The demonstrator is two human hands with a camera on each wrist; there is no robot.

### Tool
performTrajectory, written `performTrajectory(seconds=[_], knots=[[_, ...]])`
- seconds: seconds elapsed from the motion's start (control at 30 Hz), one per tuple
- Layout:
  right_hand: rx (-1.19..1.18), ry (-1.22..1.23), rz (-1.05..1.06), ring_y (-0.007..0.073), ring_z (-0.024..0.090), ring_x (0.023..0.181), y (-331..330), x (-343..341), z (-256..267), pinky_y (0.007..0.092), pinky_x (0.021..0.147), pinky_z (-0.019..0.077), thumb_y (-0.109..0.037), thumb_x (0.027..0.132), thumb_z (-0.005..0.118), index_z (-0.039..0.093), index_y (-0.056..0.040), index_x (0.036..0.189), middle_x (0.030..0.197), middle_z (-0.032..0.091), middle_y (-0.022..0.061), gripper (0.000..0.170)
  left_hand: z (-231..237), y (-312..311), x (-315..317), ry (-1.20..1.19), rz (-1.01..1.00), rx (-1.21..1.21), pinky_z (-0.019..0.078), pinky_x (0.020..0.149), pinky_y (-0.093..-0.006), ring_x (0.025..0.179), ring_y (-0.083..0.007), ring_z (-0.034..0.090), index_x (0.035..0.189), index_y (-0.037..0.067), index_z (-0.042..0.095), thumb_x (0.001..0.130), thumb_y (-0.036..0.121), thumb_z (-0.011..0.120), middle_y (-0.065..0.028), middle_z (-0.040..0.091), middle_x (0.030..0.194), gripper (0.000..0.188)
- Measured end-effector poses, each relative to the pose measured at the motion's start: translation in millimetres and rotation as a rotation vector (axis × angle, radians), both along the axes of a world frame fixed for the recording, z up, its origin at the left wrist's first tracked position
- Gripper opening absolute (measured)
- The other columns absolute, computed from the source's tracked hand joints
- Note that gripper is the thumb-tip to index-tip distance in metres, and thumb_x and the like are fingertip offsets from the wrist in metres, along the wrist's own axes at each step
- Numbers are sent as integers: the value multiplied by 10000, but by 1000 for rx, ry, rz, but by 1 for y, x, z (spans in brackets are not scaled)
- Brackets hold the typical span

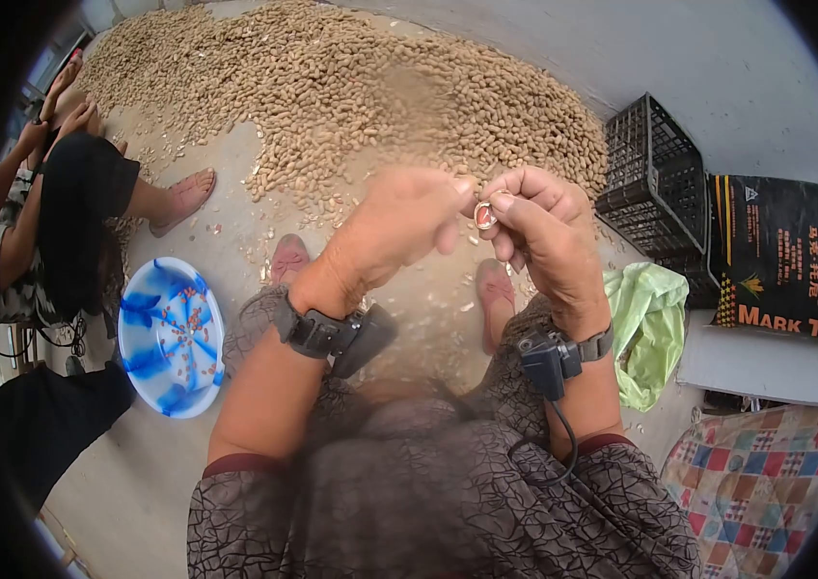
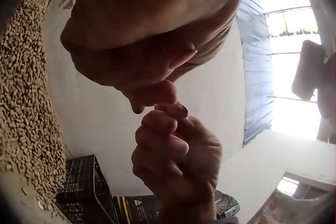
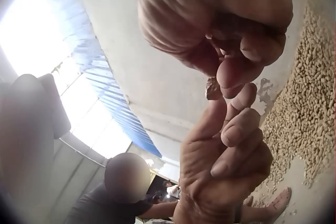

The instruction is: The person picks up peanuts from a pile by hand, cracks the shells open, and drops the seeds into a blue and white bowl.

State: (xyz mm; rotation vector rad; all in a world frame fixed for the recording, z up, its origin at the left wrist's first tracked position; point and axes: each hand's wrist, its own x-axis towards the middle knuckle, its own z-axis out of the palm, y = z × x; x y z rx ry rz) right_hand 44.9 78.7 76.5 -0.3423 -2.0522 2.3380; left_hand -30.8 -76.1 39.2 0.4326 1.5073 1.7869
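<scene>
Between the thumb and forefinger of my right hand (image 1: 549,227) is a cracked peanut (image 1: 484,215), its reddish kernel showing inside the pale shell. My left hand (image 1: 385,227), blurred in the head view, meets it from the other side with fingers curled. In the right wrist view the left thumb (image 3: 212,116) reaches up to the shell (image 3: 212,89), its tip partly hidden behind it. The left wrist view shows the peanut (image 2: 176,110) at the left fingertips, above the curled right fingers (image 2: 157,145).
A wide heap of unshelled peanuts (image 1: 332,87) spreads along the wall. At left stands a blue-and-white basin (image 1: 129,333) with some kernels, near a seated person (image 1: 91,183). To the right are a black crate (image 1: 655,174), a green plastic bag (image 1: 645,338) and a black printed sack (image 1: 785,251).
</scene>
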Motion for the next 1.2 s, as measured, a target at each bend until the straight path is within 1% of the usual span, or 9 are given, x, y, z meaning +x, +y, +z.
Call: performTrajectory(seconds=[0.17,0.33,0.57,0.63,0.77,0.83,0.97,1.07,1.2], knots=[[57,31,11,40,513,544,0,0,-2,166,477,388,-110,828,595,624,-24,824,683,606,10,90,4,1,2,-26,-40,16,211,358,-149,387,13,324,870,48,610,908,230,551,5,562,610,195],[390,89,-91,59,552,607,-5,-3,-10,194,509,434,-107,837,595,629,0,841,700,607,16,112,2,1,0,81,-17,-19,239,368,-149,422,12,361,890,44,618,868,201,597,0,582,641,161],[406,116,-51,62,537,595,-8,-2,-11,215,510,423,-98,835,600,639,-2,800,675,601,20,110,-1,3,1,43,-27,-72,291,393,-148,462,2,411,966,39,669,839,165,607,-1,604,678,189],[546,229,35,62,541,585,-7,-1,-10,191,500,422,-103,861,570,653,16,883,685,617,23,147,-2,2,2,73,-66,-24,324,430,-156,498,-8,434,954,49,687,844,178,610,-1,608,687,187],[557,308,94,74,558,599,-10,-1,-13,210,510,433,-80,857,567,656,19,882,680,621,37,135,-4,3,1,143,-86,-27,343,464,-167,533,-17,446,950,30,687,852,194,605,-1,600,686,208],[758,422,97,88,566,596,-6,-4,-21,228,521,440,-49,847,566,648,28,880,666,615,55,117,-11,6,0,103,-83,30,337,467,-172,538,-20,442,951,8,679,860,182,577,10,584,674,221],[785,416,77,98,571,586,-5,-4,-20,239,524,443,-31,835,571,642,30,864,656,612,61,98,-11,9,4,51,-74,86,323,460,-178,521,-22,421,927,-11,671,865,164,545,25,553,643,225],[717,401,-10,173,576,527,-5,-5,-25,286,495,438,-59,799,591,650,-8,792,605,585,87,79,-10,10,5,41,-74,67,305,439,-176,498,-22,406,926,-13,657,852,113,500,29,525,612,214],[685,366,-25,199,592,537,-4,-4,-27,299,499,448,-60,781,598,624,-5,799,619,593,108,64,-8,11,3,-147,-53,138,275,406,-167,476,-23,395,940,-40,619,829,61,447,16,497,585,228]])
